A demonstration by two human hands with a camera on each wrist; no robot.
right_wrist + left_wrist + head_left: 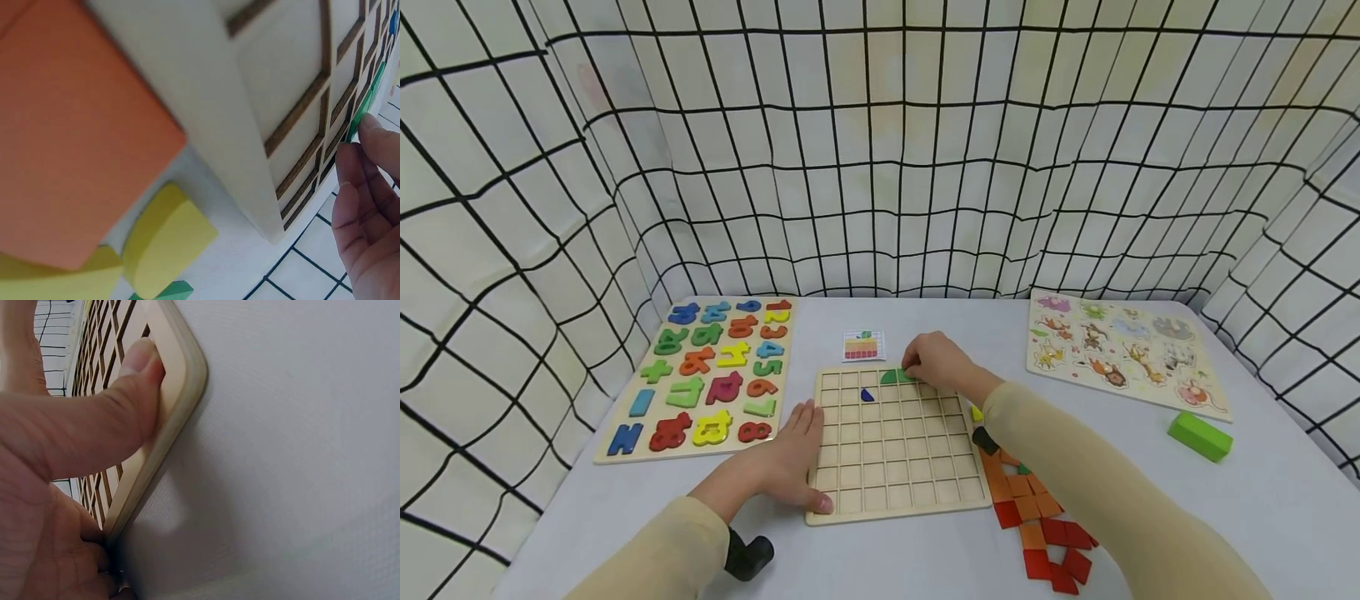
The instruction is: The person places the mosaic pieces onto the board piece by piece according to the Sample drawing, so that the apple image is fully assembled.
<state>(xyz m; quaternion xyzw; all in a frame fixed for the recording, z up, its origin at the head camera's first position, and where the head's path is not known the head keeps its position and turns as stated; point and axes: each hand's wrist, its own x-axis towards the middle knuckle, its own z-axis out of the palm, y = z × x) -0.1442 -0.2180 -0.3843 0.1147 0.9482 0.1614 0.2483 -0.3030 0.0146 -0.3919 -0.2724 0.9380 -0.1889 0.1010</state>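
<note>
A square wooden grid board (880, 450) lies on the table. In its far row sit a green leaf-shaped piece (889, 377) and a second green piece (905, 375). My right hand (942, 362) bends over the far edge, thumb and fingertips pinching that second green piece (357, 119) in the right wrist view. A dark blue piece (867, 396) lies in a cell one row nearer. My left hand (790, 458) rests along the board's left edge, fingers stretched out. Its thumb (134, 381) presses on the near left corner in the left wrist view.
Orange tiles (996, 483), red tiles (1036, 564) and yellow pieces (165, 244) lie right of the board. Beyond it lies a small pattern card (863, 345). A number puzzle (700, 383) is left, an animal puzzle (1120, 354) and green block (1200, 436) right. Black netting (902, 167) rises behind.
</note>
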